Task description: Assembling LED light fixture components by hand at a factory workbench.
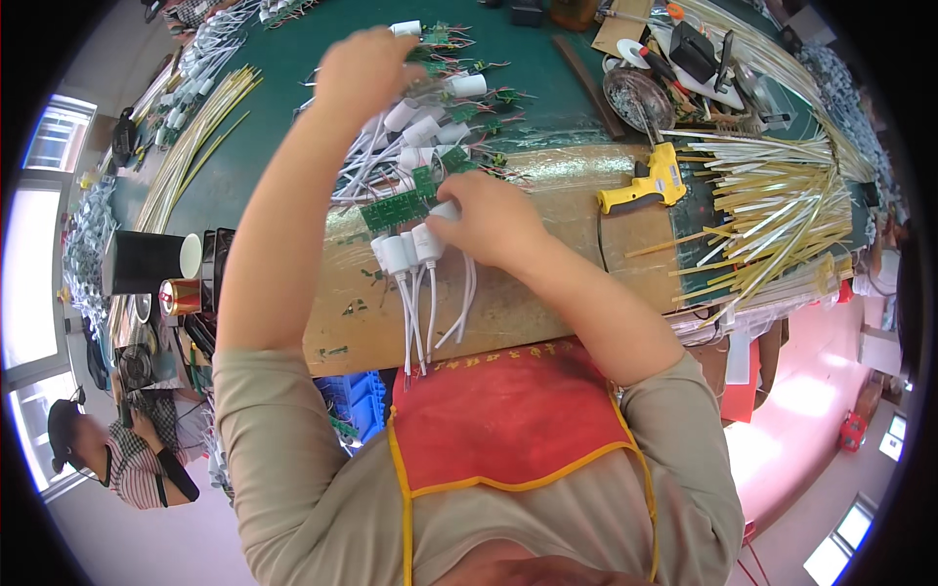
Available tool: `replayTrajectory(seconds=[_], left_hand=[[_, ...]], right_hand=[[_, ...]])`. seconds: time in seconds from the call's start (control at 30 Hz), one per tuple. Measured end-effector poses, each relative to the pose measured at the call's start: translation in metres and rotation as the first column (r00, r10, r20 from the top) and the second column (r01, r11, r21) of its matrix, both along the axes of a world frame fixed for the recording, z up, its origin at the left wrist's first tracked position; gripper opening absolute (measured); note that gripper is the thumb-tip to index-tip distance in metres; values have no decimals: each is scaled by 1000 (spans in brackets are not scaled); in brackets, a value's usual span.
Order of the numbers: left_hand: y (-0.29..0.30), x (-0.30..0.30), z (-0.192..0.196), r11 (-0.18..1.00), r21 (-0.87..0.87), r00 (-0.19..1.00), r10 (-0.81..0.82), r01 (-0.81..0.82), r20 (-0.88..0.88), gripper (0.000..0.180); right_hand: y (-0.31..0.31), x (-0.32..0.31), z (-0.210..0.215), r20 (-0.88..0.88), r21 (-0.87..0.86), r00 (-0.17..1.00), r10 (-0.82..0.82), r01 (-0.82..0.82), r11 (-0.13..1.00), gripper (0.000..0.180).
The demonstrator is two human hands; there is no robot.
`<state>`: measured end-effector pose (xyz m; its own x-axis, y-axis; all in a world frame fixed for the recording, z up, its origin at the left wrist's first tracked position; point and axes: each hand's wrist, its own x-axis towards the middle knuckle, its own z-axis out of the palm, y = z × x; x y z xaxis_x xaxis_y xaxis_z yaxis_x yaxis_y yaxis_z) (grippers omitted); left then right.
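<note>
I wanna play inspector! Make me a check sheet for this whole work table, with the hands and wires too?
Surface: green tabletop with a scuffed brown board at the near side.
Job's things: green circuit strip with white cylinders in front; more cylinders and boards piled behind.
Clutter: yellow gun-shaped tool, metal dish, fanned yellow and white strips.
Grippers: left hand, blurred, is over the pile, hold unclear; right hand is at a white cylinder beside the strip, grip unclear.
Cables: white wires trail toward the person; black cord below the yellow tool.
Surroundings: another person and bright windows at the left.
</note>
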<state>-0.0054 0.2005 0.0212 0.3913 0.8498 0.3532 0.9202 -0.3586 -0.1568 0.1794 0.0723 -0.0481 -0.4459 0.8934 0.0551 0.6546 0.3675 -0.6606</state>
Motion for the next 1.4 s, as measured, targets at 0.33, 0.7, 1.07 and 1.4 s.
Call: replayTrajectory(seconds=[0.33, 0.7, 1.07, 1.4], left_hand=[[-68, -49, -12, 942, -245, 444, 326, -230, 835, 37], [-180, -44, -86, 760, -647, 310, 630, -57, 712, 28], [-191, -38, -93, 784, -560, -131, 606, 267, 785, 17], [-204, -14, -73, 752, -429, -235, 595, 500, 769, 20]], right_hand=[[42, 15, 68, -800, -530, 443, -404, -206, 823, 35], [39, 11, 12, -314, -212, 941, -125, 59, 976, 53], [3, 25, -23, -573, -537, 767, -290, -84, 839, 47], [-16, 28, 0, -661, -664, 669, -339, -311, 681, 29]])
